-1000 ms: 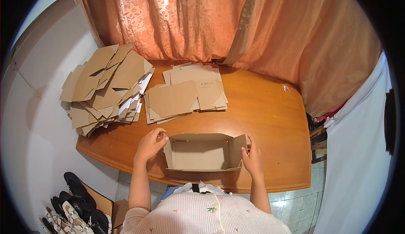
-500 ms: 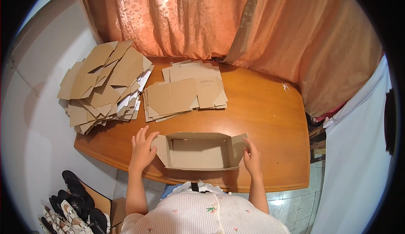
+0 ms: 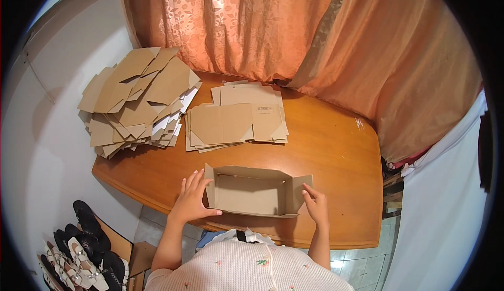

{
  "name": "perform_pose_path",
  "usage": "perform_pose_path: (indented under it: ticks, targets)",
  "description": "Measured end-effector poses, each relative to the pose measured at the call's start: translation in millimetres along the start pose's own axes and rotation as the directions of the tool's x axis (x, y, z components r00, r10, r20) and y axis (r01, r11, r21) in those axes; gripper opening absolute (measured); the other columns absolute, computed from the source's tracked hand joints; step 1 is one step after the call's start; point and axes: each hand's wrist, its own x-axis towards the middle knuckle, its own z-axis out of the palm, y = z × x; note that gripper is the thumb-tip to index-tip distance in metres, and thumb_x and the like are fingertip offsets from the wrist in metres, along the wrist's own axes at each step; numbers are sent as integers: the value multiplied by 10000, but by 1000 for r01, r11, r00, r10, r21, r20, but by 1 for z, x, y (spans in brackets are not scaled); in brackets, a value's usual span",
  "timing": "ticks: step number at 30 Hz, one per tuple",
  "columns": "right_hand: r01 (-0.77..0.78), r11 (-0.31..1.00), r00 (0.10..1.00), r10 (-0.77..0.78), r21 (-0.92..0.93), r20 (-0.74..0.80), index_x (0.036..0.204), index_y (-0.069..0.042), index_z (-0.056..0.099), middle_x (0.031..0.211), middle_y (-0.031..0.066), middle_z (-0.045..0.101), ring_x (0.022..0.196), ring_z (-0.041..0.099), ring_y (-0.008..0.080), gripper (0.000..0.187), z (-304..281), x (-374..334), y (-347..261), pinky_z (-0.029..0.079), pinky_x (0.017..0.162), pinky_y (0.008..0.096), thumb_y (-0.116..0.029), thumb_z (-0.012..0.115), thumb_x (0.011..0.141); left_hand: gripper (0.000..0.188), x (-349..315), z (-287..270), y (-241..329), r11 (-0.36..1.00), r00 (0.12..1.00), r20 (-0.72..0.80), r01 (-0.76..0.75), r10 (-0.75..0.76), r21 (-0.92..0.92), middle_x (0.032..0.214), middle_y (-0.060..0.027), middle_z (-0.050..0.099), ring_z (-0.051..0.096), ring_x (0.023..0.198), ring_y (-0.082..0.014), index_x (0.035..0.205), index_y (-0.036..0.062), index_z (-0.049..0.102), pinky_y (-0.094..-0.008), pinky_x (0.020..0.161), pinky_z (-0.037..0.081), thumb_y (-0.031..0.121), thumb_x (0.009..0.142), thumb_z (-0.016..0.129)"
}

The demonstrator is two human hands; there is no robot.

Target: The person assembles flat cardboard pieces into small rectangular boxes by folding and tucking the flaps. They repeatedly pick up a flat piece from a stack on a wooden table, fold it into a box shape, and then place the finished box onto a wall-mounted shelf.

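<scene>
An open-topped brown cardboard box point(image 3: 250, 191) stands on the near part of the wooden table, in front of my body. Its left end flap is nearly upright, while the right end flap point(image 3: 303, 184) leans outward. My left hand point(image 3: 193, 198) is spread against the left end, its fingertips at the flap and its thumb stretched along the near left corner. At the other end, my right hand point(image 3: 315, 204) pinches the edge of the right flap between thumb and fingers. Bare cardboard shows inside the box.
A tall, uneven pile of flat cardboard point(image 3: 137, 102) stands at the table's far left. Beside it lies a lower stack of flattened boxes point(image 3: 220, 124). Orange curtains point(image 3: 252, 28) hang behind the wooden table point(image 3: 341, 170). Several shoes point(image 3: 86, 254) sit at lower left.
The left flap has gone from leaning outward to nearly upright. My left hand has moved in against that end, its thumb now at the near corner. The view has shifted slightly.
</scene>
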Motion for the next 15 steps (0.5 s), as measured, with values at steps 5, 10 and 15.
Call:
perform_pose_path:
  ticks: [5,10,15]
  targets:
    - [1,1000,1000,-1,8,-29,1173,23,595,1095,194,652,975,629,171,349,-5,-4,5,485,795,278,-146,597,867,1042,-1,7,-2,997,997,-37,73,-72,39,1445,-218,302,214,1378,-348,1350,50,379,-531,1108,157,567,546,794]
    - [12,999,999,-11,-30,39,1184,28,585,1113,227,631,1026,633,276,386,-9,-2,-1,499,798,329,-188,591,864,962,5,18,3,993,990,-105,98,-91,63,1448,-201,312,247,1372,-315,1387,57,338,-535,1101,167,461,635,782]
    - [6,990,999,0,-139,46,1195,-18,594,1096,224,637,855,643,234,380,-8,-2,-15,492,758,322,-165,605,845,880,11,44,7,992,963,-255,110,-90,64,1440,-185,330,310,1337,-315,1403,57,301,-532,1080,214,288,691,764]
